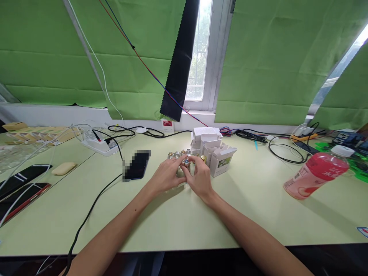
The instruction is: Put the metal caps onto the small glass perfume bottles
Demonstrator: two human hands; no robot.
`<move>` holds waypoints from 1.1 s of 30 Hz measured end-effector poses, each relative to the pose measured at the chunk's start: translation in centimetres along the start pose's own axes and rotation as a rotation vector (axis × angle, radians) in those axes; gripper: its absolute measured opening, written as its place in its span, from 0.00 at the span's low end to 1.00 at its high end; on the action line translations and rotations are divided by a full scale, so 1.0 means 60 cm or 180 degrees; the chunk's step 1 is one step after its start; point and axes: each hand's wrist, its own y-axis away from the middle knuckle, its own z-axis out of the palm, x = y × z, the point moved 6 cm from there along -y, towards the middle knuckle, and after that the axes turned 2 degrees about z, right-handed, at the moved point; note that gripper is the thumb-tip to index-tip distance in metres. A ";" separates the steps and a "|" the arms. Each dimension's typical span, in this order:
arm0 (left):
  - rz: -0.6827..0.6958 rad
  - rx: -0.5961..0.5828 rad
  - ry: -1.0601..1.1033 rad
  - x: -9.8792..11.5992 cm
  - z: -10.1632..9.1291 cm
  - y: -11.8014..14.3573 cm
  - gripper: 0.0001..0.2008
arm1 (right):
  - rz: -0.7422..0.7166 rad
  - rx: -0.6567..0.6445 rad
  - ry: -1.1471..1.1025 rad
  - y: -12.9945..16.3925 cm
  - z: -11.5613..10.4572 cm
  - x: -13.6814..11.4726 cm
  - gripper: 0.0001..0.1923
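Both forearms reach in from the near edge of the table (172,226) and meet at mid-desk. The left hand (165,177) and right hand (201,179) close from either side on one small bottle (186,164) — fingertips pinch it between them, silver cap showing just above the fingers. The bottle stands upright, long axis vertical, cap pointing up; its base seems to rest on the table, though the fingers hide it.

Judged step: handling a single bottle taken from, or set into, the group. The next move calls for a steady two-handed pinch and a straight lift or turn, keeping the neighbours unbumped.

Just beyond the grip stands a row of bottles (176,154), metallic caps up, close together. Beyond and to the right of the grip sits a stack of white cartons (211,147), one with its flap open.

Left of the grip lies a dark phone (136,165) on a black cable. Far right of the grip — a pink drink bottle (316,174) on its side, well apart.
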 end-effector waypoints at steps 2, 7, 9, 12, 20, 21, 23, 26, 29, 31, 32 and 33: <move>-0.0004 -0.0003 -0.0001 -0.001 0.001 0.000 0.35 | -0.0106 -0.0012 -0.0016 0.001 0.000 -0.003 0.11; -0.0009 0.0033 0.0009 -0.001 0.002 0.000 0.35 | -0.0146 -0.0054 0.0033 0.002 0.002 -0.001 0.09; -0.0009 0.0050 0.0010 -0.001 0.002 0.000 0.35 | -0.0113 -0.0080 0.0042 0.001 0.004 0.001 0.09; -0.0016 0.0045 0.0000 -0.001 0.001 -0.001 0.35 | -0.0065 -0.0139 0.0043 -0.002 0.006 0.004 0.08; 0.0024 0.0033 -0.0005 0.002 -0.002 0.000 0.35 | 0.0011 -0.0176 0.0351 -0.006 0.006 0.005 0.06; 0.0025 0.0031 -0.0005 0.003 -0.002 0.000 0.35 | 0.0026 -0.0170 0.0379 -0.006 0.006 0.004 0.05; 0.0015 0.0027 -0.0007 0.002 -0.001 -0.001 0.35 | 0.0057 -0.0143 0.0414 -0.007 0.006 0.004 0.05; 0.0012 0.0021 -0.0012 0.002 0.000 -0.002 0.35 | 0.0080 -0.0104 0.0441 -0.009 0.005 0.002 0.05; 0.0007 0.0000 -0.0036 0.000 0.002 -0.002 0.36 | 0.0075 -0.0088 0.0491 -0.010 0.005 0.000 0.04; -0.0002 -0.0011 -0.0055 -0.001 0.003 -0.001 0.37 | 0.0048 -0.0073 0.0518 -0.009 0.004 -0.001 0.04; -0.0005 -0.0011 -0.0062 -0.002 0.003 -0.001 0.37 | 0.0027 -0.0063 0.0529 -0.008 0.004 -0.001 0.04; -0.0007 -0.0011 -0.0067 -0.002 0.002 -0.001 0.37 | 0.0002 -0.0051 0.0538 -0.007 0.004 -0.002 0.04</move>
